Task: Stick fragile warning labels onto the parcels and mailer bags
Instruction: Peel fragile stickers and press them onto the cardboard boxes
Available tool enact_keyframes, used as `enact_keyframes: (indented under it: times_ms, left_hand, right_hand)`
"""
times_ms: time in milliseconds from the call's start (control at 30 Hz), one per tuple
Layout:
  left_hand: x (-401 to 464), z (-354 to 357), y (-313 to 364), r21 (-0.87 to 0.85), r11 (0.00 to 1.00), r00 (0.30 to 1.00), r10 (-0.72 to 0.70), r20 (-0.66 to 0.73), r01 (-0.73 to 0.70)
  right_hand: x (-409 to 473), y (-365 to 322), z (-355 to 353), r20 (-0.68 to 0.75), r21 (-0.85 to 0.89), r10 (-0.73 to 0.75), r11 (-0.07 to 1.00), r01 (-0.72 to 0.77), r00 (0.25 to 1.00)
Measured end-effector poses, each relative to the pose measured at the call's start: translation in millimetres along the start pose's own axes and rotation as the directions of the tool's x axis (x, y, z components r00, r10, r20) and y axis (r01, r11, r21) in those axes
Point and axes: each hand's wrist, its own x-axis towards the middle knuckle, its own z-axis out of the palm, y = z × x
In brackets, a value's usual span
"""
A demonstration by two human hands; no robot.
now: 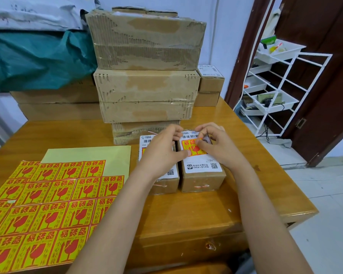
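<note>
Your right hand [216, 147] pinches the sticker's [193, 148] top edge while your left hand's [160, 149] thumb pins its lower corner, so it lands flat on the right box [202, 175]. The spare sticker sheets [48, 204] lie within reach on the table [186, 210].

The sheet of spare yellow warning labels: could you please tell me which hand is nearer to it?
Left. The left hand is just right of the label sheet; the right hand is farther right.
</note>
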Motion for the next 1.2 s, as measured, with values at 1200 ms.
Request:
enact_keyframes:
  times_ms: [1200]
  left_hand:
    - [-1.1, 0.5, 1.7, 0.122, 0.992, 0.999, 0.033, 0.026, -0.036]
  right_hand:
    - [-1.6, 1.3, 2.2, -0.006, 0.136, 0.129, 0.983, -0.127, 0.992]
